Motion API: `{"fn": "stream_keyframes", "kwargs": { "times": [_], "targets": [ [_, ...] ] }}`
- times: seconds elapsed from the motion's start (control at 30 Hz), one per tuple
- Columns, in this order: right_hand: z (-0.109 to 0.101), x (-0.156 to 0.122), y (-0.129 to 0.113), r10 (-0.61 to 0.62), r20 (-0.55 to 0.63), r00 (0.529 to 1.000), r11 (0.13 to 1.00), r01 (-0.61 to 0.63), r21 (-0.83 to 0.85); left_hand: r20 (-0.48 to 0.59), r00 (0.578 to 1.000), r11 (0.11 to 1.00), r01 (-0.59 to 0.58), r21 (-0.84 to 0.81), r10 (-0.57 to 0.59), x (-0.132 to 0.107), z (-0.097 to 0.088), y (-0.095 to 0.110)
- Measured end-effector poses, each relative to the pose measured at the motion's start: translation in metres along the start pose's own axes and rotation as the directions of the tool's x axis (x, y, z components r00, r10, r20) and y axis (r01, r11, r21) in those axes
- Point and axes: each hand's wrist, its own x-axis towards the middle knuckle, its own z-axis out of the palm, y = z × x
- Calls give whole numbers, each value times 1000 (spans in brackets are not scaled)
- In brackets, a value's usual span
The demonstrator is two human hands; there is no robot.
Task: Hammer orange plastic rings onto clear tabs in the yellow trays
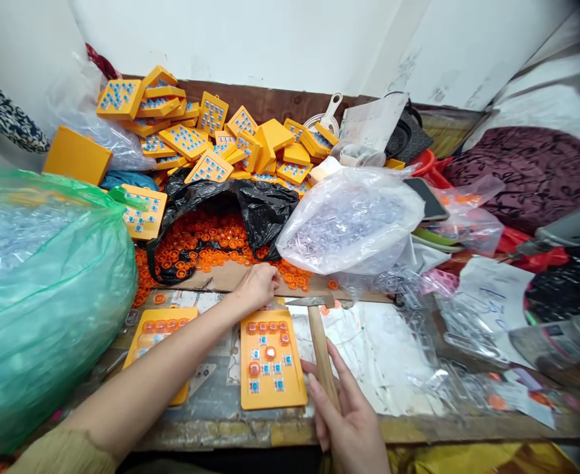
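A yellow calculator-like panel with blue squares and several orange round caps lies on the worktable in front of me. My left hand reaches over its far edge, fingers curled in a pinch beside loose orange caps; what it holds is hidden. My right hand lies on the wooden handle of a hammer, fingers loosely stretched along it, with the metal head resting by the panel's top right corner. A second yellow panel with an orange row lies to the left, partly under my left forearm.
A black bag spilling orange caps sits behind the panels. Many yellow panels are heaped at the back. A big green plastic bag fills the left, a clear bag of transparent parts the middle right. Clutter covers the right side.
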Motion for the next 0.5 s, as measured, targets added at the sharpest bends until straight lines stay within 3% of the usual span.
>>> {"fn": "stream_keyframes", "kwargs": {
  "times": [0.2, 0.27, 0.37, 0.43, 0.5],
  "targets": [
    [2, -3, -4, -7, 47, 999, 1000, 7, -11, -36, 999, 1000, 2, -25, -3, -21, -8, -2],
    [-4, -6, 0, -22, 16, 1000, 1000, 23, -22, -68, 998, 999, -13, -50, 9, -45, -12, 5],
    [-21, -13, 8, -80, -16, 997, 983, 76, -165, -108, 993, 990, -51, -130, 37, -96, -12, 16],
    [-35, -18, 12, -189, 33, 981, 939, 191, -285, -134, 988, 963, -107, -248, 75, -128, -6, 21],
    [-46, -24, 15, -339, 98, 936, 871, 352, -343, -158, 983, 939, -142, -313, 96, -150, 4, 22]
  ]
}}
